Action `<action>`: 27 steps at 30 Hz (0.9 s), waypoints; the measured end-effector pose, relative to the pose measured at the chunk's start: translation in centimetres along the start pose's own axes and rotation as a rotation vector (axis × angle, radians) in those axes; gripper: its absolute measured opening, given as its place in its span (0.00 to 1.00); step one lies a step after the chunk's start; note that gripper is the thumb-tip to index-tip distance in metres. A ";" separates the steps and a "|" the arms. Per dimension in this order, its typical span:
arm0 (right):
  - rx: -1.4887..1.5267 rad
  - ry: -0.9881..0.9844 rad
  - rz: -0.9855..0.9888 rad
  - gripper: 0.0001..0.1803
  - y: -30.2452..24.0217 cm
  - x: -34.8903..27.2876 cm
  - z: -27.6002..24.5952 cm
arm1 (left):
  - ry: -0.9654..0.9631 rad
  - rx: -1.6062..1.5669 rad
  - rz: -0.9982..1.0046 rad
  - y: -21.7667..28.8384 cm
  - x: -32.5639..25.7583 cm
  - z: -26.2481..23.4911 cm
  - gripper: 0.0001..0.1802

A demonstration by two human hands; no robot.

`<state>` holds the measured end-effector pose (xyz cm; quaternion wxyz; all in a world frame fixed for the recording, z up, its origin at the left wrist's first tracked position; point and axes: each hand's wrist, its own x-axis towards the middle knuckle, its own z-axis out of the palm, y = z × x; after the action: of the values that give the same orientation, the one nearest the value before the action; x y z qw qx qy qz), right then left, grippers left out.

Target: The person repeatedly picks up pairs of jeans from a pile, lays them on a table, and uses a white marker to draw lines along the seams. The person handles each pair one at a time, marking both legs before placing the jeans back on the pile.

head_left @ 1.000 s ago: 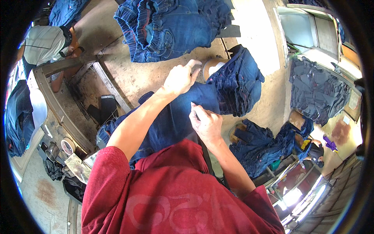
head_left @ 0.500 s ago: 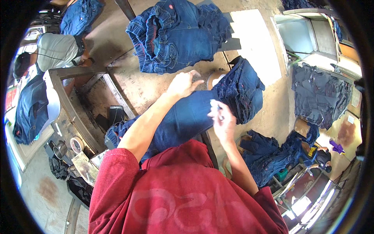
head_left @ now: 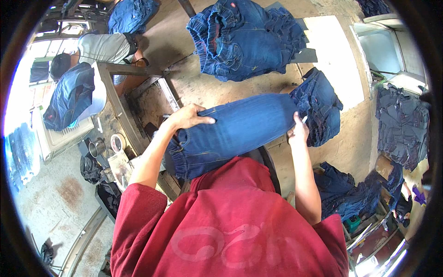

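Observation:
A pair of blue denim pants lies lengthwise across my lap, its elastic waistband at the left. My left hand grips the upper edge near the waist, thumb on top of the denim. At the far right end of the leg, my right hand is closed on the cloth. A small white object sticks out between its fingers, too small to name. Just beyond that hand is a bunched pile of blue denim, partly touching the leg's end.
A larger stack of denim pants lies ahead on the tan work surface. To the left stand a wooden frame and a tape roll. Another person bends over at upper left. Dark garments are heaped at right.
Both hands have come down onto the pants; the left now grips near the waist, the right the leg's end. The pants now lie flatter and straighter. The whole view has shifted.

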<state>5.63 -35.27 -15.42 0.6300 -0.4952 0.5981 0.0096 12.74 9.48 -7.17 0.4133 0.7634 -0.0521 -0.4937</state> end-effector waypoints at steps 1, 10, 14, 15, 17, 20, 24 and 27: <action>0.008 0.014 -0.038 0.22 0.1 1.0 0.1 | 0.024 0.014 0.007 0.1 0.3 0.1 0.29; -0.823 -0.126 -0.942 0.19 -1.1 -11.7 0.1 | 0.218 0.174 0.341 -0.3 -0.2 -0.5 0.23; -0.801 -0.462 -1.135 0.16 4.4 -23.4 7.8 | 0.143 0.144 0.389 -1.3 1.2 -1.7 0.18; -0.821 -0.471 -1.292 0.14 5.4 -24.6 9.8 | 0.147 0.160 0.458 -1.6 1.6 -1.9 0.17; -0.909 -0.511 -1.366 0.10 6.2 -25.9 12.1 | 0.168 0.135 0.576 -2.2 2.2 -2.2 0.15; -0.997 -0.445 -1.432 0.09 7.1 -26.0 14.2 | 0.190 0.128 0.634 -3.1 2.7 -2.2 0.15; -1.141 -0.399 -1.379 0.07 7.5 -26.0 14.6 | 0.201 0.058 0.643 -3.7 2.9 -1.7 0.15; -1.289 -0.397 -1.292 0.07 7.4 -26.6 14.4 | 0.237 0.121 0.636 -3.7 3.0 -1.6 0.14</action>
<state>4.30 -6.94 -2.66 0.2075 -0.9750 -0.0326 0.0718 14.27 11.36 -11.53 0.5039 0.7840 -0.2682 -0.2439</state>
